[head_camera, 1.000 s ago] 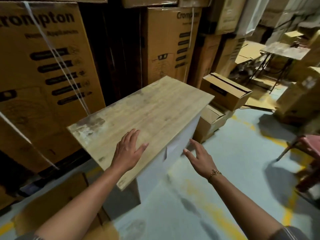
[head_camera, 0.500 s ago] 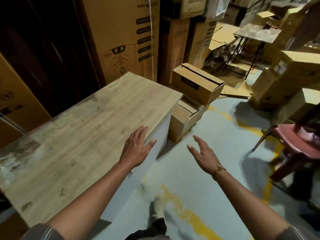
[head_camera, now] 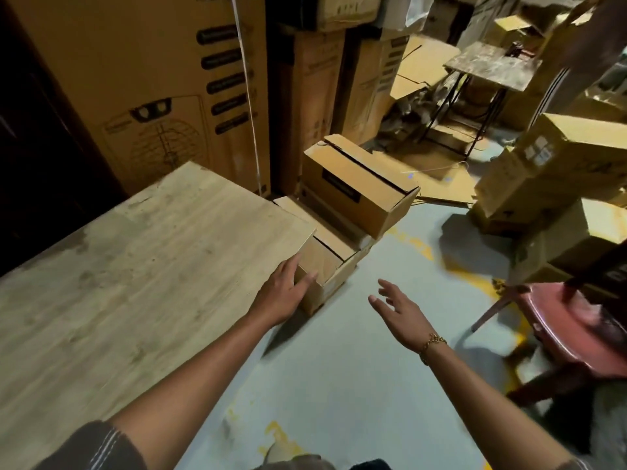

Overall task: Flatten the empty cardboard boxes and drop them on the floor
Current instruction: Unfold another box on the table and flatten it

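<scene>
Box stack [head_camera: 353, 212] is on the floor [head_camera: 339, 385] just right of the table [head_camera: 135, 266], nothing flattened yet. Left hand [head_camera: 288, 295] touches the lower box [head_camera: 322, 266], fingers straight; right hand [head_camera: 398, 312] open, empty. Guessing next is grabbing the top box [head_camera: 359, 188].

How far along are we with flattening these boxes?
Done: some flat cardboard already lies on the floor behind. In hand: nothing gripped; the left hand is open at the lower box, the right hand open in the air. Left: the upper box and lower box both stand unflattened, stacked beside the table.
</scene>
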The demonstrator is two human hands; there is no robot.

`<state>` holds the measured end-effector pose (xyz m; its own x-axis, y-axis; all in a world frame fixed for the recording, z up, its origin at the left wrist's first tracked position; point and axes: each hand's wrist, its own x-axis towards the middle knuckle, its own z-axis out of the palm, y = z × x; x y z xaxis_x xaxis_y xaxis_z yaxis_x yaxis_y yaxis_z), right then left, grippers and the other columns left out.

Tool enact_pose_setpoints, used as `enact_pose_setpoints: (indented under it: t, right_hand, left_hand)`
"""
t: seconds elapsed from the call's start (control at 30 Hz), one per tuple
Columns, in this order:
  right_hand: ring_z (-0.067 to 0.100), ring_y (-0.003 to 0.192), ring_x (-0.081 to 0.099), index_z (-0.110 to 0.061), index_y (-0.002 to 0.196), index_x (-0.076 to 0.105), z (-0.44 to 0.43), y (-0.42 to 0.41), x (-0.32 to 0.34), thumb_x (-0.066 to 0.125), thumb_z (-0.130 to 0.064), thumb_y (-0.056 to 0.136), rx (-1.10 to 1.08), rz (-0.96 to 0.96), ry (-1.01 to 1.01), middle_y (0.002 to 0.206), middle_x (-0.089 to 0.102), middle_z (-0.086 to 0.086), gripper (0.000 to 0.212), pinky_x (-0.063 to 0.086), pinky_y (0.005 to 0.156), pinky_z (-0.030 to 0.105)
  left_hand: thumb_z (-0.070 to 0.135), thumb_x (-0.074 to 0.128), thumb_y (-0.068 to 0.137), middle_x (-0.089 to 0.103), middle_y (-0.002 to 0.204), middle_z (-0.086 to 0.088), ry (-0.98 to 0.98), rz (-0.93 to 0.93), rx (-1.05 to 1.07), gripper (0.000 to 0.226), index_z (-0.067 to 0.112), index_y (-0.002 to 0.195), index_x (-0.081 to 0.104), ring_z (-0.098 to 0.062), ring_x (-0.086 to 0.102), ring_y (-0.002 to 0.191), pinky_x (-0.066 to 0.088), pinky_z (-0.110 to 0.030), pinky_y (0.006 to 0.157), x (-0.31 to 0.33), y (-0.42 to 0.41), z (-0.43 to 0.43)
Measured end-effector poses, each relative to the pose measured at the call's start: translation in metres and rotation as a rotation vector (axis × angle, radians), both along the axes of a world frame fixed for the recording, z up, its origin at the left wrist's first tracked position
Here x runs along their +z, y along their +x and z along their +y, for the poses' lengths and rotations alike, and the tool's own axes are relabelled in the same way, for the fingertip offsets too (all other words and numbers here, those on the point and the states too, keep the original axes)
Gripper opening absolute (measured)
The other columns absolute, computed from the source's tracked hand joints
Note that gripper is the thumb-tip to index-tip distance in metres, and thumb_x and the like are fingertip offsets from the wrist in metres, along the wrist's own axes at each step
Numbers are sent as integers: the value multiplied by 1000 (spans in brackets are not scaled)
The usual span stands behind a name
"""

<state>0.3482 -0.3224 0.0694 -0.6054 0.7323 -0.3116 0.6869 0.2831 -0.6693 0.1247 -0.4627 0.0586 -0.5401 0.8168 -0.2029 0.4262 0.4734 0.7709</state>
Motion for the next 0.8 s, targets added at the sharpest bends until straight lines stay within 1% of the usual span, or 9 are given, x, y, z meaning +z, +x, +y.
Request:
enact_pose_setpoints:
  t: [0.13,0.27,0.43,0.47,0.57,0.6,0.67,0.73,0.8]
  right_hand:
    - [21,132,49,-28,149,36,88,-24,-12,48,-55,96,28,-13,-25,147,49,0,61,42,107,37]
    - [22,132,49,-26,148,38,185,-59,-35,47,-54,97,99,-26,-64,147,49,1,59,42,106,37]
    - [25,131,49,-23,148,37,295,-106,-66,44,-52,99,219,-103,-182,148,47,4,58,40,104,36]
    - [25,132,49,-23,148,36,314,-115,-73,44,-52,99,247,-126,-203,148,47,4,58,40,105,38]
    - [28,132,48,-22,148,39,364,-144,-94,46,-52,98,299,-191,-245,147,49,6,58,39,106,40]
    - [28,132,47,-22,147,40,377,-154,-102,46,-52,98,302,-205,-272,147,49,7,58,38,106,40]
    - [29,134,46,-22,147,40,399,-175,-117,46,-53,98,311,-233,-326,149,47,7,59,36,109,42]
    - [29,135,46,-22,147,40,418,-195,-136,46,-57,96,334,-271,-368,150,45,6,62,36,112,45]
    - [29,133,47,-21,147,41,434,-214,-157,46,-59,95,351,-310,-391,149,46,6,64,36,111,45]
  left_hand:
    - [67,36,95,30,158,3,-11,-55,54,67,35,153,23,-22,37,140,37,-44,110,-17,-21,71]
    - [65,37,95,33,157,3,-21,-119,167,63,38,151,25,-20,40,138,38,-42,108,-45,-40,145]
    - [61,41,97,38,154,2,-15,-278,425,58,36,148,31,-20,42,136,38,-40,108,-77,-49,230]
    - [64,41,95,39,153,2,-17,-320,468,60,37,147,33,-20,42,136,38,-41,109,-83,-49,243]
    - [81,39,79,43,151,6,-49,-428,577,75,42,144,34,-18,44,134,39,-47,110,-107,-51,274]
    - [82,39,78,43,150,7,-63,-456,610,76,42,143,35,-18,45,133,39,-47,110,-116,-52,281]
    - [78,39,84,46,148,5,-110,-482,654,70,39,143,38,-18,46,132,38,-42,108,-134,-55,295]
    - [75,38,89,47,148,4,-158,-513,698,68,35,144,39,-21,47,132,38,-41,108,-152,-58,306]
    - [66,39,95,47,148,2,-182,-550,742,61,30,144,40,-22,46,132,38,-38,106,-170,-63,316]
